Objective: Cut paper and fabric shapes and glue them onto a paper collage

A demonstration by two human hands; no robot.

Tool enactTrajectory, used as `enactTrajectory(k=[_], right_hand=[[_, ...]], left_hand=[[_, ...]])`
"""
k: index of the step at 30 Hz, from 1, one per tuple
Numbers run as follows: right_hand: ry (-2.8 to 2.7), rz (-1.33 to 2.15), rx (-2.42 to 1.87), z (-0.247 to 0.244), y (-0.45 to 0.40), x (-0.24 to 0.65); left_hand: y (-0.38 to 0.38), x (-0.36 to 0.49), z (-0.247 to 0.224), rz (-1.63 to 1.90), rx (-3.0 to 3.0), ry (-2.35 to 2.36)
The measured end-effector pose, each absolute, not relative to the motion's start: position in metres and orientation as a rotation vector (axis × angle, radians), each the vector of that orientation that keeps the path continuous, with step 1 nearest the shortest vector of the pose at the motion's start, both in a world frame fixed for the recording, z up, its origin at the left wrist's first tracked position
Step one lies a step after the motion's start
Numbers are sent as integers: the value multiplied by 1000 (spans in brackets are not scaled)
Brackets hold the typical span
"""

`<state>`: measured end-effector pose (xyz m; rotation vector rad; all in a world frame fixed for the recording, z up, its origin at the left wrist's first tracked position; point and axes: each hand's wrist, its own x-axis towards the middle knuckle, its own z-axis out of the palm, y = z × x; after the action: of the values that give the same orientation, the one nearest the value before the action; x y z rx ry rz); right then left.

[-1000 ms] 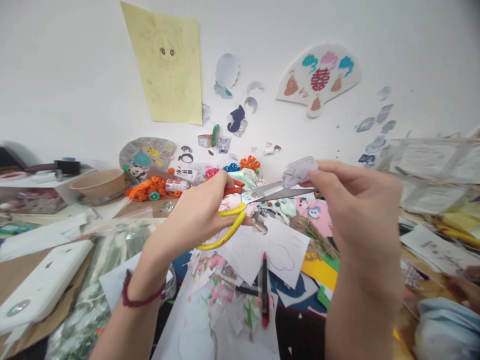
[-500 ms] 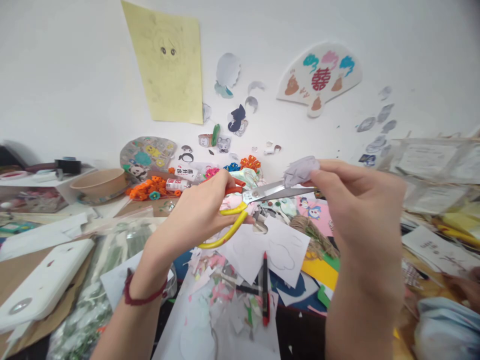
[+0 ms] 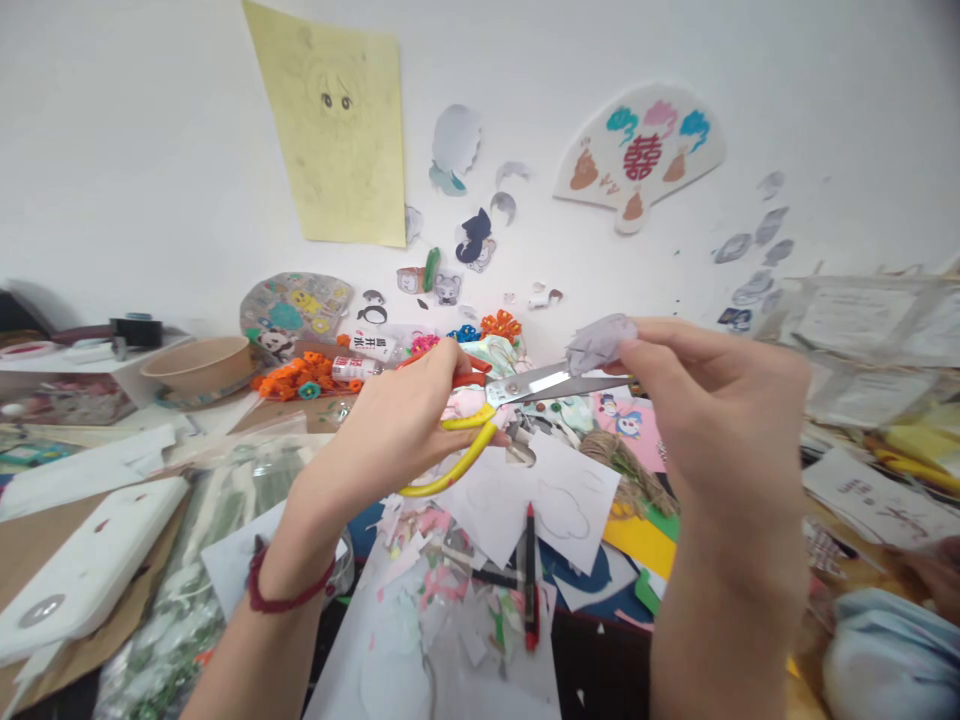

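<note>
My left hand [image 3: 416, 410] is closed round the handles of a pair of scissors [image 3: 514, 387], one handle red-orange and the other yellow. The blades are a little apart and point right. My right hand [image 3: 712, 390] pinches a small grey paper cutout [image 3: 600, 343] with a jagged edge between thumb and fingers. The cutout sits at the upper blade, towards its tip; whether the blades have paper between them I cannot make out. Below lie white paper sheets [image 3: 571, 500], one with a pencilled outline, and a red and black pen [image 3: 531, 590].
Paper scraps [image 3: 457, 590] cover the sheet in front. A white device [image 3: 90, 565] lies left, near a tan bowl [image 3: 199, 365]. Twine [image 3: 626, 465] and coloured paper lie right of centre. Pale blue cloth [image 3: 892, 655] is at the lower right. Cutouts and a paper fan [image 3: 641, 150] hang on the wall.
Almost nothing differs. My right hand and the grey cutout have shifted very slightly left; the scissors stay at nearly the same angle.
</note>
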<state>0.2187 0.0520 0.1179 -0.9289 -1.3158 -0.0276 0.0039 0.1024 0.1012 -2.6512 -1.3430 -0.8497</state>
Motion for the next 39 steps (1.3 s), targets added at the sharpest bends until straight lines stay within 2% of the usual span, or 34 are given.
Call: enactTrajectory(k=[39], right_hand=[[-1283,-11,-945,119,46,219]], left_hand=[[105,0,99,-830,-2682,-1253]])
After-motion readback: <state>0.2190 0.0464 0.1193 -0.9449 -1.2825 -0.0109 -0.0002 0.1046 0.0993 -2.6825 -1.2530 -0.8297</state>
